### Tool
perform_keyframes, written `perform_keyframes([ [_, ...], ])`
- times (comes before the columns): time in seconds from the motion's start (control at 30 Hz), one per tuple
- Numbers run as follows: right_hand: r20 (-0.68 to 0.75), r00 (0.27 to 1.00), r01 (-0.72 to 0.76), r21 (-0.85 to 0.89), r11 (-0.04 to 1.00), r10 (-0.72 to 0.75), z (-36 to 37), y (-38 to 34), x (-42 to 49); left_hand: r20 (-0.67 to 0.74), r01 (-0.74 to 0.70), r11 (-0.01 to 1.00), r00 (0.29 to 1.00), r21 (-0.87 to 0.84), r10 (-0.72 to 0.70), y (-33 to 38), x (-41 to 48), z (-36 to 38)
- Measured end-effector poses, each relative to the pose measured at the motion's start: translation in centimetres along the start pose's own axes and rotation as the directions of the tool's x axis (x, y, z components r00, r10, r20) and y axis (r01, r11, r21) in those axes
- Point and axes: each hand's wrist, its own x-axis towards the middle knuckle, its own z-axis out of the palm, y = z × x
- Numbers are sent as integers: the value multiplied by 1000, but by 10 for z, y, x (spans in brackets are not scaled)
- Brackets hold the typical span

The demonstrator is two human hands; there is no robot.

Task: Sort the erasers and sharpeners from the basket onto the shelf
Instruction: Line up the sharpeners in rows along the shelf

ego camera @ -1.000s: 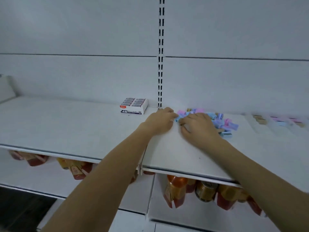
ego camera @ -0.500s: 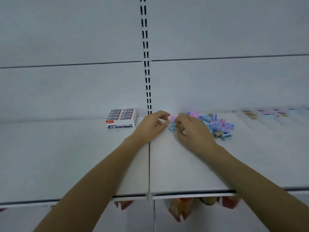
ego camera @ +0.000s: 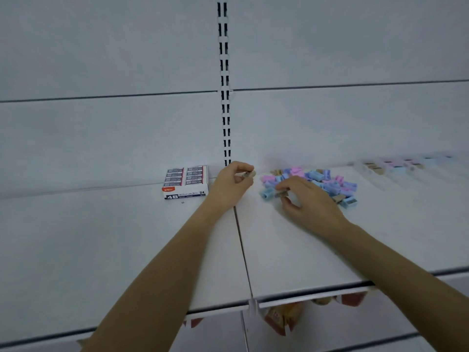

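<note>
A small brownish sharpener (ego camera: 248,175) is pinched between the thumb and forefinger of the left hand (ego camera: 231,185) and held just above the shelf (ego camera: 291,250), at 9 o'clock of the loose pile of sharpeners (ego camera: 317,180). A second brown sharpener (ego camera: 280,194) is gripped by the fingertips of the right hand (ego camera: 308,201) at the pile's 7 o'clock edge, just beside a blue one. The pile lies on the right shelf panel, with pink, blue, purple and brown mixed together. A box of 4B erasers (ego camera: 186,182) is set against the back wall at 9 o'clock of the left hand. Blurred rows of laid-out pieces (ego camera: 390,166) can be made out at 2 o'clock of the pile. The basket is not seen.

Either piece could be dropped, since only fingertips are used on something so small. Neighbouring pieces could be dragged out of the pile by the right hand. Colours could be misjudged in the dim light.

Half a second earlier both hands were nearly touching at the pile's 9 o'clock edge. The left hand has since been drawn away with its piece, and a gap has opened.
</note>
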Motion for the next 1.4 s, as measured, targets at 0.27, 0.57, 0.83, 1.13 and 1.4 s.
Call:
perform_keyframes([
  [0.27, -22, 1000, 9, -114, 993, -12, 1, 0, -1, -5, -115, 993, 993, -14, 115, -2, -1, 3],
  [0.57, -98, 995, -5, -203, 979, -15, -9, -11, -11, 53, -328, 938, 944, 108, 324, 4, -5, 12],
  [0.83, -23, 988, -151, 18, 988, 152, -27, -15, -37, 16, -337, 920, 940, 199, 340, 19, -34, 21],
  [1.13, 19, 988, -156, 18, 988, 156, -105, 53, -90, 18, -340, 898, 937, 278, 349, 58, -61, 103],
  [1.4, 112, 969, -226, 39, 973, 220, -185, 127, -140, 85, -359, 878, 932, 315, 351, 108, -93, 213],
])
